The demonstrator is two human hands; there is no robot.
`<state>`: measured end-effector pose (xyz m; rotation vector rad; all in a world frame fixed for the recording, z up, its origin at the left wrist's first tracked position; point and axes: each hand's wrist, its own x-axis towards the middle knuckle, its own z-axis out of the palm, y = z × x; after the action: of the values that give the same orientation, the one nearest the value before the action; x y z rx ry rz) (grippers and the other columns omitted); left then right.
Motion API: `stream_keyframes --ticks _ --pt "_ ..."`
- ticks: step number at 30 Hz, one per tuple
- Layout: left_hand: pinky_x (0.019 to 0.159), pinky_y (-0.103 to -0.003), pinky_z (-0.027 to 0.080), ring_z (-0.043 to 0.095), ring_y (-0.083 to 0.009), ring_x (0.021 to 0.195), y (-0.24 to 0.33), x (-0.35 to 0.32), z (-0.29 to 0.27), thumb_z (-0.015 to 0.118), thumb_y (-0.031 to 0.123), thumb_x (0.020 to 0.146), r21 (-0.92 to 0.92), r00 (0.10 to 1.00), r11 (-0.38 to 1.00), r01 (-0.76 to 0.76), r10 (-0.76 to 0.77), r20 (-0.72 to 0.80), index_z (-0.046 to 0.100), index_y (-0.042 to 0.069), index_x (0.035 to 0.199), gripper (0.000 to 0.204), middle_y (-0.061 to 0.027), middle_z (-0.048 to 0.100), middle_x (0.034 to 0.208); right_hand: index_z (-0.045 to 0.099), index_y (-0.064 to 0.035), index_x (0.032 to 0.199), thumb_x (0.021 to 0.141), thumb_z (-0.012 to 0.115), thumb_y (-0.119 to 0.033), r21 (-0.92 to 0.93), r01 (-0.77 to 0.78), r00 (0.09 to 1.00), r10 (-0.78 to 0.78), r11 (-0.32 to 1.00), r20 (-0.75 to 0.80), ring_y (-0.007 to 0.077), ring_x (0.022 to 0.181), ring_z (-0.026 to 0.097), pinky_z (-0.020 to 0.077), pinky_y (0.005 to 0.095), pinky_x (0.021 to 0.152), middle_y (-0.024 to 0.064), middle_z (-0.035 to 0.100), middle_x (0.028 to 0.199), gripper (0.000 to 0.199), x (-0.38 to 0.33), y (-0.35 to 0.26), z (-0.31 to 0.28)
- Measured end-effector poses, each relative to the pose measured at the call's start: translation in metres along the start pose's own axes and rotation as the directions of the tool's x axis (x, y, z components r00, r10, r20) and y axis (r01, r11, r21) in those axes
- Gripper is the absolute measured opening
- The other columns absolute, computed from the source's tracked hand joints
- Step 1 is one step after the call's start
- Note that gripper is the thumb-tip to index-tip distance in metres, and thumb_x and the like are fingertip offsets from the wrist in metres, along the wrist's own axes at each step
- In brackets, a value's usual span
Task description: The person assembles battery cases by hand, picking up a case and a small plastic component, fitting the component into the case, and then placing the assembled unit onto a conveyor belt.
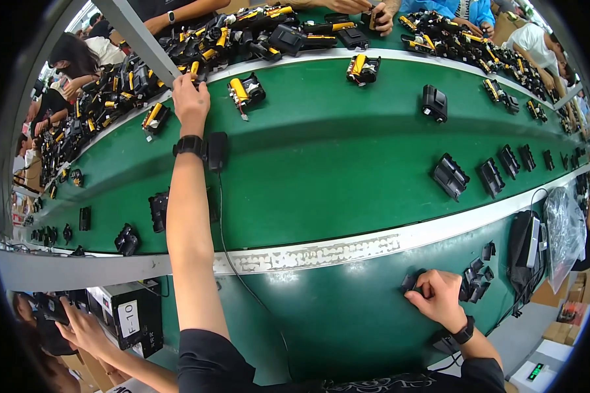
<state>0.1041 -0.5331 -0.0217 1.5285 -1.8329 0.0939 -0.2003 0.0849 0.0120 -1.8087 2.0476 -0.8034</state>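
My left hand point(191, 101) reaches across the green conveyor belt point(308, 150) to its far rim. Its fingers are bent down around a yellow-and-black battery pack point(195, 68) at the edge of the heap, partly hidden by the hand. Down on the near green worktop, my right hand point(437, 296) pinches a small black plastic piece point(410, 281). Several similar black pieces point(476, 280) lie loose just right of that hand. Both wrists wear black bands. A black box point(217, 150) with a cord sits beside the left wrist.
Battery packs point(245, 90) and black plastic shells point(450, 175) are spread along the belt. A white rail point(321, 254) divides belt from worktop. A grey post point(141, 42) stands near my left hand. Co-workers' hands point(381, 18) work opposite. A clear plastic bag point(564, 229) hangs at right.
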Motion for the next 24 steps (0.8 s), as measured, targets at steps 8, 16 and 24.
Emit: stream_keyframes --ticks 8,16,24 --pt "0.096 -0.055 0.057 0.069 -0.0394 0.119 0.025 -0.094 -0.124 0.076 0.043 0.096 0.158 0.954 0.983 0.094 -0.134 0.268 0.072 0.017 0.125 0.039 -0.0150 0.068 0.131 0.064 -0.0112 0.084 0.087 0.089 -0.020 -0.010 0.053 0.996 -0.054 0.999 -0.075 0.0252 0.050 0.054 0.0382 0.0394 0.050 0.0031 0.055 0.061 0.026 0.002 0.001 0.007" --pt "0.101 -0.062 0.048 0.064 -0.0359 0.124 0.071 -0.217 -0.211 0.078 0.047 0.096 0.455 0.918 0.885 0.104 -0.261 0.298 0.075 0.015 0.121 0.041 -0.0128 0.065 0.131 0.065 -0.0099 0.089 0.091 0.086 -0.024 -0.025 0.165 0.986 -0.166 0.986 -0.027 0.0294 0.062 0.062 0.0486 0.0417 0.058 0.0057 0.061 0.071 0.026 0.005 -0.003 0.003" --pt "0.094 -0.045 0.058 0.069 -0.0327 0.104 0.061 -0.249 -0.206 0.081 0.035 0.095 0.047 0.965 0.999 0.004 -0.016 0.262 0.075 0.011 0.130 0.043 -0.0155 0.061 0.133 0.058 -0.0100 0.088 0.089 0.084 -0.031 -0.177 0.406 0.913 -0.405 0.896 0.041 0.0256 0.072 0.063 0.0521 0.0391 0.062 0.0054 0.056 0.079 0.034 -0.002 -0.009 -0.007"
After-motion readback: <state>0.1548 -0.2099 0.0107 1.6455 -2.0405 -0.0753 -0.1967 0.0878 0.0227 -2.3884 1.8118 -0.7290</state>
